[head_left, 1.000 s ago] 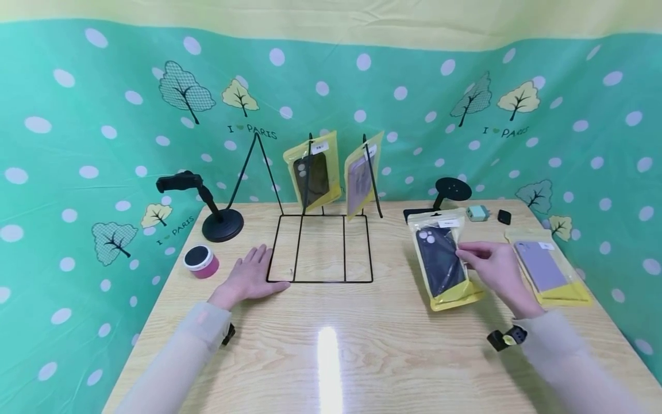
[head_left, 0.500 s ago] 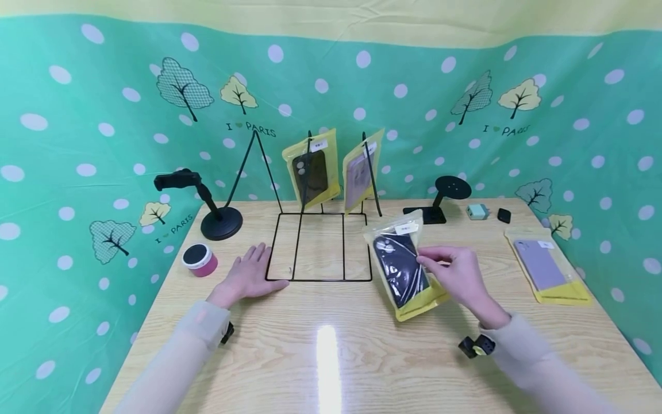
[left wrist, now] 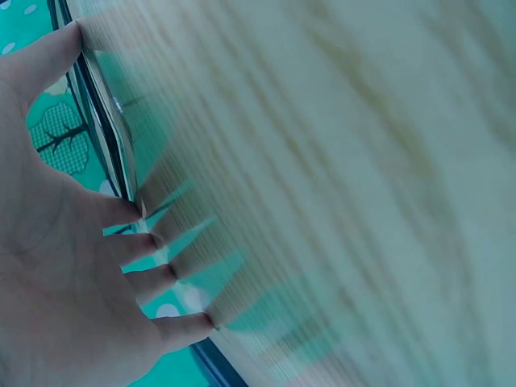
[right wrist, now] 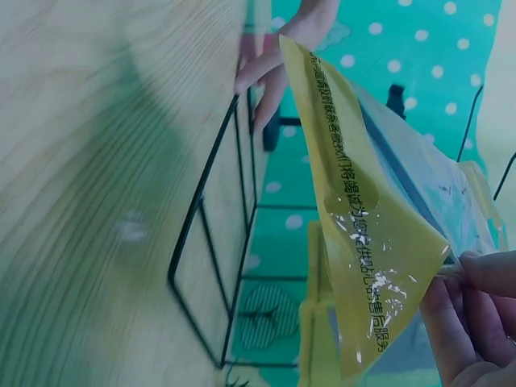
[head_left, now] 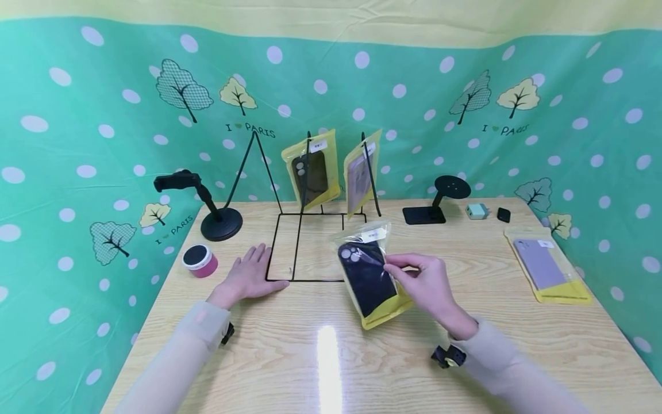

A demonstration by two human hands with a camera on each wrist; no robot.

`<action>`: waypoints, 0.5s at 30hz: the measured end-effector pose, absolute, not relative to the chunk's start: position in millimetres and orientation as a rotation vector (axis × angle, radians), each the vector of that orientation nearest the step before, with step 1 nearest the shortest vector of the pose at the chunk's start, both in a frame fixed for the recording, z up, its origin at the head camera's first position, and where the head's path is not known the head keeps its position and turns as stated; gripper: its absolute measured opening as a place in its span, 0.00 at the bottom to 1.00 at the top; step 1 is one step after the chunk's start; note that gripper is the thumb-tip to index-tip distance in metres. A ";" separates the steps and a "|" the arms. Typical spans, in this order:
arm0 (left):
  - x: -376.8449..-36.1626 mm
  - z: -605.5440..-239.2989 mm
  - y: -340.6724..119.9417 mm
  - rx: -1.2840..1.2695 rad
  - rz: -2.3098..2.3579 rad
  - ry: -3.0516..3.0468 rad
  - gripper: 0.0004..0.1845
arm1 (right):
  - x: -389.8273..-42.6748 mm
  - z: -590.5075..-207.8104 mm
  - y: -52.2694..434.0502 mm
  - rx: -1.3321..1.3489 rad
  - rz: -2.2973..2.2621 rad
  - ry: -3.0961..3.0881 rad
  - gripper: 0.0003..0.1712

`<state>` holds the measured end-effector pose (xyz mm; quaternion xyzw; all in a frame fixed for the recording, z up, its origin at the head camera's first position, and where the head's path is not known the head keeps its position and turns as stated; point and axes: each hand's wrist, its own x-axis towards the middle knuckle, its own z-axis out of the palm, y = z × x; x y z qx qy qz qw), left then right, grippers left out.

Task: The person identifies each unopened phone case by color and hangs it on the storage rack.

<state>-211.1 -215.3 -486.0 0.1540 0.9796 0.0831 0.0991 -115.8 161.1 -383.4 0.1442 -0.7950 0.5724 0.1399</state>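
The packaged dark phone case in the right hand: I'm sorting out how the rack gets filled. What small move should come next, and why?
Probably carry the dark phone case packet on toward the wire rack, up to its free left peak. The right hand pinches it by one edge, above the table, just in front of the rack's base. Two packets already hang there. The left hand lies flat beside the base.

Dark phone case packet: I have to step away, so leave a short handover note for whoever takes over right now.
Right hand pinches the dark phone case packet, lifted above the table at the wire rack base's right front corner.
Left hand rests flat beside the rack's left edge.
Done: two packets already hang on the rack.
Left: hanging the held packet, probably; the purple case packet lies at the table's right.
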 end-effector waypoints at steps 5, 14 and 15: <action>-211.2 -486.8 -215.4 0.456 0.250 2.893 0.61 | -107.2 -367.4 142.1 0.424 1.718 -2.248 0.08; -210.1 -484.6 -214.6 0.438 0.243 2.887 0.62 | -103.9 -356.9 114.9 0.458 1.864 -2.169 0.08; -210.5 -485.2 -214.7 0.438 0.243 2.888 0.62 | -103.3 -355.2 112.2 0.464 1.874 -2.163 0.08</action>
